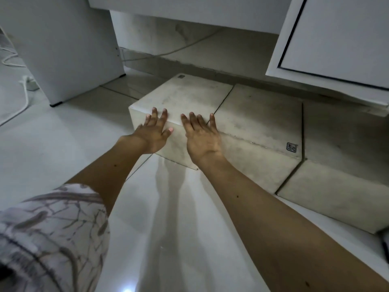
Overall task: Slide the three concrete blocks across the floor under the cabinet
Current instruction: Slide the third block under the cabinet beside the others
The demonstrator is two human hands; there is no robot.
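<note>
Palms hide the left block [183, 98] face — right block [345, 186] cropped.

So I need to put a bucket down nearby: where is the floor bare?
Bare tile lies left of the left block, up to the white panel, and near the arms. Blocks fill the right side; cables clutter the far left.

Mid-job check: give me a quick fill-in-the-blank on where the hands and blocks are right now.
1. Both hands are pressed on the ___ of the three concrete blocks.
2. The left hand and right hand have their fingers ___, gripping nothing.
3. The blocks sit side by side on the ___.
4. A white ___ lies on the floor under the cabinet.

Missing words: leftmost; spread flat; floor; cable
</note>
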